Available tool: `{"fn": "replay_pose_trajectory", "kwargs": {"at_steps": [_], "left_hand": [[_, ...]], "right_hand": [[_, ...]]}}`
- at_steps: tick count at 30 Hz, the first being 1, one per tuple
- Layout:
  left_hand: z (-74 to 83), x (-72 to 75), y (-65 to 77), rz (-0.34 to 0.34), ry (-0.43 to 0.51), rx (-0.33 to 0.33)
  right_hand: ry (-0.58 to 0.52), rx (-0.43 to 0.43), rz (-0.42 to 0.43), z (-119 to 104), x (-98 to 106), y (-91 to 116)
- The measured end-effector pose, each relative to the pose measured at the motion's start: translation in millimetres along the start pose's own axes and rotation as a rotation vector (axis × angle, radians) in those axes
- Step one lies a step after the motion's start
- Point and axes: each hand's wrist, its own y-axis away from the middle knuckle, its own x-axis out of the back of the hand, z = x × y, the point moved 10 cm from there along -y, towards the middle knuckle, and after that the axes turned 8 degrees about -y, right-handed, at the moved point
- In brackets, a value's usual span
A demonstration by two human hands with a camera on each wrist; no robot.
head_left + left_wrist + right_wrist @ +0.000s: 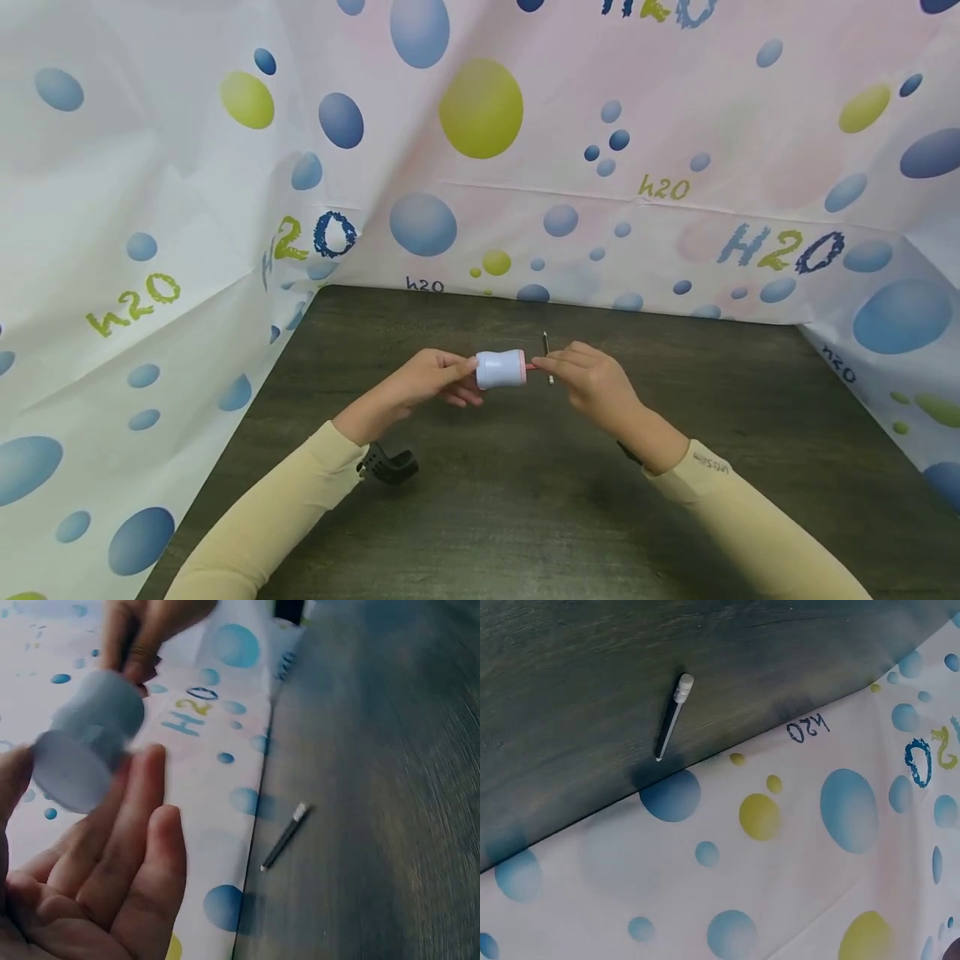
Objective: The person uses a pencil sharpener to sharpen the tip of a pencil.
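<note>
My left hand [431, 379] holds a pale lavender pencil sharpener [500, 369] by its left end, thumb on the near side. The sharpener has a waisted barrel with a pink rim at its right end. From that rim a short length of a red pencil [531, 367] shows, pinched by the fingers of my right hand [598, 387]. The left wrist view looks at the sharpener's round white end [71, 772], held between thumb and fingers, with the right hand [154, 637] beyond it. Neither hand appears in the right wrist view.
A dark pencil with a white end [673, 720] lies on the dark wooden table [480, 500], just beyond the hands. White sheeting with blue and green dots [570, 167] stands along the table's back and sides. A black strap piece [392, 465] hangs by the left wrist.
</note>
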Motion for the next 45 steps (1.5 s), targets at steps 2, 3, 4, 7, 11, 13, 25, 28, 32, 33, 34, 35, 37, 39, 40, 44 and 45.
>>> {"fn": "replay_pose_trajectory", "kwargs": {"at_steps": [2, 3, 4, 7, 11, 13, 25, 28, 32, 33, 34, 35, 37, 39, 40, 44, 45], "left_hand": [[1.2, -1.5, 0.4, -0.017, 0.007, 0.001], [1.3, -1.9, 0.4, -0.019, 0.006, -0.001], [1.5, -1.6, 0.2, -0.012, -0.001, -0.005], [2.0, -0.5, 0.0, 0.024, -0.031, -0.036], [9.5, 3.0, 2.5, 0.136, -0.151, -0.123], [17.4, 3.8, 5.8, 0.206, -0.257, -0.192], [35.6, -3.9, 10.7, 0.215, -0.368, -0.370], [28.1, -5.2, 6.1, 0.100, -0.236, -0.319], [6.3, -5.7, -0.6, -0.001, -0.071, -0.135], [1.0, -6.4, -1.4, -0.019, -0.032, -0.084], [-3.8, -7.5, -1.9, -0.034, 0.006, -0.034], [-7.8, -9.0, -2.0, -0.050, 0.033, 0.010], [-12.7, -12.5, -2.0, -0.079, 0.077, 0.067], [-13.9, -15.2, -1.5, -0.095, 0.088, 0.089], [-14.2, -16.4, -1.6, -0.100, 0.089, 0.094], [-13.4, -18.8, -1.8, -0.102, 0.075, 0.087], [-12.7, -18.7, -1.9, -0.096, 0.070, 0.079]], "right_hand": [[0.005, 0.011, 0.000, -2, 1, 0], [0.006, 0.013, -0.005, -2, 1, 0], [0.004, 0.008, -0.015, -3, 1, 0], [-0.026, -0.062, -0.083, 2, -4, -1], [-0.277, -0.399, -0.314, 29, -23, 4], [-0.491, -0.647, -0.439, 46, -37, 17], [-0.724, -0.925, -0.588, 71, -55, 36], [-0.588, -0.834, -0.527, 70, -49, 28], [-0.349, -0.623, -0.398, 59, -30, 14], [-0.286, -0.540, -0.361, 54, -24, 10], [-0.224, -0.453, -0.323, 47, -20, 7], [-0.169, -0.367, -0.282, 40, -15, 5], [-0.087, -0.203, -0.203, 25, -9, 2], [-0.052, -0.083, -0.138, 12, -4, 3], [-0.044, -0.042, -0.116, 7, -3, 3], [-0.034, 0.048, -0.064, -5, 0, 5], [-0.029, 0.054, -0.059, -7, 0, 5]]}}
